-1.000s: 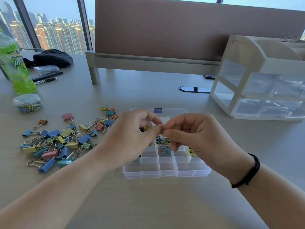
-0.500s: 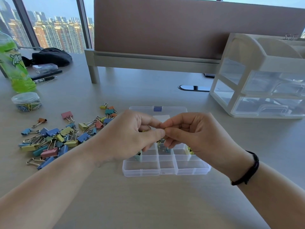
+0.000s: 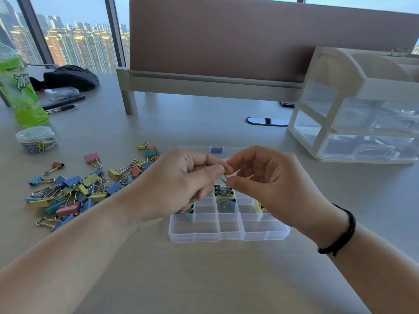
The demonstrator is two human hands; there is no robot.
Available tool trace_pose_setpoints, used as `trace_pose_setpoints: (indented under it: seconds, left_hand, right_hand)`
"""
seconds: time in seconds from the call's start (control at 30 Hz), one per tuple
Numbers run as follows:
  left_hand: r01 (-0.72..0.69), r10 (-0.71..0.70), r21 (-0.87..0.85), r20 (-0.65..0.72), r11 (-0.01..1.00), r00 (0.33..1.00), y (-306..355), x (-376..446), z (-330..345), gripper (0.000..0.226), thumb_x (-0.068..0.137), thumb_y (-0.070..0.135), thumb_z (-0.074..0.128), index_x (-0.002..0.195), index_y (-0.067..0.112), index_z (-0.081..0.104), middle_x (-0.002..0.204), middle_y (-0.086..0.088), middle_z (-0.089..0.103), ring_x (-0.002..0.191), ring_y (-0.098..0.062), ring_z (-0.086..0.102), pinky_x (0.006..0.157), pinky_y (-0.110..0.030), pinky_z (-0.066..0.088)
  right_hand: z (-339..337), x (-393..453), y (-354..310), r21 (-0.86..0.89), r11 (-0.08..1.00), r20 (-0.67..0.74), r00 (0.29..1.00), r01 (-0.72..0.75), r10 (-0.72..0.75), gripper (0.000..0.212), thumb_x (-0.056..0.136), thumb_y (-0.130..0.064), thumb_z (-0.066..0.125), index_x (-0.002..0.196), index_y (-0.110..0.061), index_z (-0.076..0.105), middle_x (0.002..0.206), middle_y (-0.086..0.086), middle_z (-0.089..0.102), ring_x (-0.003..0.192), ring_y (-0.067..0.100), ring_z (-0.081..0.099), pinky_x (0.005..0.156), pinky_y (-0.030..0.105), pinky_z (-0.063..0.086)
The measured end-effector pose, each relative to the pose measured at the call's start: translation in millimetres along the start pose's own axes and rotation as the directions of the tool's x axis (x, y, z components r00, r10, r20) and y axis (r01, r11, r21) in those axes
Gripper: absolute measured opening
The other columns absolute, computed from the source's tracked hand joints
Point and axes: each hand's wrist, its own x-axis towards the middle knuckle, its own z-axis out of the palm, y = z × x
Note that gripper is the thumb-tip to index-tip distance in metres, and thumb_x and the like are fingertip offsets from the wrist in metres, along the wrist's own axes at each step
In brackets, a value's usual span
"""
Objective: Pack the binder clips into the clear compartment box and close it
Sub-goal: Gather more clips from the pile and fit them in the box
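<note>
On the surface (image 3: 226,279), the clear compartment box (image 3: 229,232) lies open at centre, loose binder clips (image 3: 74,193) heaped at its 9 o'clock. Above it, left hand (image 3: 181,184) and right hand (image 3: 267,177) meet, each grip pinching one small binder clip (image 3: 224,176).

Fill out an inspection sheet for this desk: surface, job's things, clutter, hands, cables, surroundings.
Surface: pale wood-look desk.
Job's things: clear compartment box open, few clips inside; pile of binder clips left of it.
Clutter: green bottle, jar of paper clips, pens, black bag, drawer organiser.
Hands: left hand and right hand pinch one binder clip above the box.
Cables: nothing seen.
Surroundings: brown divider, city windows.
</note>
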Motion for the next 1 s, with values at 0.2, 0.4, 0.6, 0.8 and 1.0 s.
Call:
trace_pose_setpoints:
  seconds: [0.2,0.4,0.6,0.8,1.0]
  left_hand:
    - [-0.028,0.033,0.26,-0.015,0.965,0.999,-5,1,-1,0.015,0.099,0.024,0.056,0.097,0.024,0.071,0.049,0.007,0.053,0.042,-0.007,0.039,0.044,-0.013,0.034]
    - [-0.062,0.073,0.573,0.005,0.817,0.997,-15,-1,0,0.008,0.092,0.033,0.066,0.093,0.031,0.074,0.048,0.01,0.052,0.04,-0.005,0.041,0.045,-0.014,0.032]
    - [-0.104,0.117,0.608,0.018,0.787,0.993,-16,-1,1,0.013,0.09,0.035,0.068,0.1,0.031,0.077,0.052,0.005,0.055,0.042,-0.007,0.04,0.045,-0.02,0.033]
    - [-0.132,0.168,0.6,-0.004,0.789,0.986,-18,-2,7,0.014,0.09,0.035,0.068,0.099,0.036,0.078,0.054,0.0,0.058,0.043,-0.009,0.039,0.046,-0.029,0.037]
    - [-0.133,0.181,0.569,-0.028,0.812,0.983,-19,-2,11,0.012,0.09,0.035,0.069,0.094,0.033,0.08,0.045,0.013,0.048,0.039,-0.007,0.038,0.042,-0.015,0.029]
  right_hand:
    - [1,0,-1,-0.136,0.99,0.03,0.999,-0.039,0.043,0.02,0.079,-0.013,0.079,0.09,-0.024,0.067,0.073,-0.007,0.075,0.062,0.026,0.062,0.068,0.043,0.056]
    - [2,-3,0,-0.39,0.92,0.11,0.989,-0.047,0.097,0.014,0.076,-0.016,0.08,0.08,-0.024,0.069,0.07,-0.009,0.073,0.046,-0.002,0.049,0.048,0.008,0.035]
    - [1,-4,-1,-0.441,0.897,0.104,0.992,-0.012,0.064,0.014,0.074,-0.016,0.081,0.076,-0.025,0.07,0.064,-0.01,0.065,0.051,-0.004,0.051,0.05,0.007,0.036]
    - [1,-4,-1,-0.466,0.885,0.097,0.994,0.009,0.042,0.014,0.074,-0.016,0.08,0.072,-0.027,0.072,0.057,-0.019,0.058,0.055,-0.002,0.05,0.052,0.007,0.037]
    - [0,-4,0,-0.493,0.87,0.109,0.994,0.032,0.025,0.013,0.072,-0.015,0.076,0.073,-0.027,0.071,0.063,-0.019,0.063,0.059,0.0,0.05,0.055,0.008,0.039]
